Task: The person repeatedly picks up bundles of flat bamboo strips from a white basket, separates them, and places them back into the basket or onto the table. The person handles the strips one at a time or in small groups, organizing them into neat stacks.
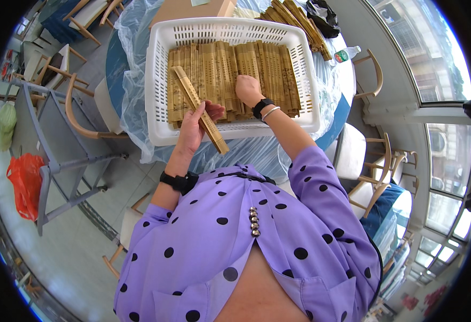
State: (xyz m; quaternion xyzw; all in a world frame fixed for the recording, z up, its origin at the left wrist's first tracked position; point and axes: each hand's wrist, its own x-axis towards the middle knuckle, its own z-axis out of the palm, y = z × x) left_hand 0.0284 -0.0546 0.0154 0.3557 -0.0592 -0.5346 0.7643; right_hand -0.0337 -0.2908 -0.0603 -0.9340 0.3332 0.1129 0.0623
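Observation:
My left hand [197, 122] holds a bundle of flat tan slats [187, 90], perhaps bamboo and marked with rows of characters, slanting over the left front of a white plastic basket [151, 80]. Many similar slats [211, 64] stand or lie in packed rows inside the basket. My right hand [248, 87] is over the middle of these rows, its fingers curled down; the fingertips are hidden, so I cannot tell whether they grip a slat. A black band is on each wrist, with a silver bangle on the right one.
The basket stands on a round table under crumpled clear plastic sheeting [135, 84]. Behind it are a cardboard box [191, 10], more slats [295, 20], a black plastic bag [322, 18] and a plastic bottle [347, 53]. Wooden chairs [76, 108] and a grey metal cart [60, 165] stand around.

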